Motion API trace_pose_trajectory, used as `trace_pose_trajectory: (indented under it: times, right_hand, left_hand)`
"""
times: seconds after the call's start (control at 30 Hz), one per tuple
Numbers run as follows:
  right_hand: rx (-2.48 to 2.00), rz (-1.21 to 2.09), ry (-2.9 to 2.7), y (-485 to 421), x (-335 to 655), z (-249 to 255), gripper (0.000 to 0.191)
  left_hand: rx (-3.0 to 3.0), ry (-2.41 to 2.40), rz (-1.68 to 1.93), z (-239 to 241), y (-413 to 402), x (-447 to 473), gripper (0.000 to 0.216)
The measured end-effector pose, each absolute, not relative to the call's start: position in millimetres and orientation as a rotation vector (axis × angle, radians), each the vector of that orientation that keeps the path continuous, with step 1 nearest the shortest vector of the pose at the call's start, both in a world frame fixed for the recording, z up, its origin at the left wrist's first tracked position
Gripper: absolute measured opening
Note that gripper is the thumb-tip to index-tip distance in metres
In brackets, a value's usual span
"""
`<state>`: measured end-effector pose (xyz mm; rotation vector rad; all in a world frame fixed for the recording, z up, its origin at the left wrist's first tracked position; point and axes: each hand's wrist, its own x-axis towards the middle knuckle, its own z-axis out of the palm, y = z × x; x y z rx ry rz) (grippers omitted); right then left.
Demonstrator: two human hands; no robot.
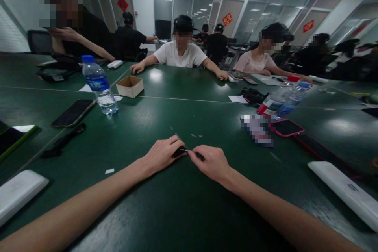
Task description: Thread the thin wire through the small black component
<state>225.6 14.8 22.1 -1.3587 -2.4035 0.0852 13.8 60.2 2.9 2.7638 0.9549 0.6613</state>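
Observation:
My left hand (164,153) rests on the dark green table (177,212) with its fingers pinched on a small dark object (179,152). A thin pale sliver sticks out of that object toward my right hand (210,162), whose fingertips are closed on its other end. The two hands nearly touch over the middle of the table. A ring shows on a left finger. A few tiny scraps (195,136) lie on the table just beyond the hands.
A water bottle (99,84), a small cardboard box (130,86) and a black phone (72,113) lie to the left. A pink-cased phone (288,127) and a lying bottle (285,102) are at right. White oblong cases (345,191) flank me. Several people sit across the table.

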Motion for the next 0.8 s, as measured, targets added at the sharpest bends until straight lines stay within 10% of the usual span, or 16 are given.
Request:
trace_pose_trajectory:
  times: [0.8]
  right_hand:
    - [-1.331, -0.003, -2.399, 13.7, 224.5, 21.5, 0.037]
  left_hand:
    - [2.87, 1.101, 0.463, 11.0, 57.6, 18.4, 0.032]
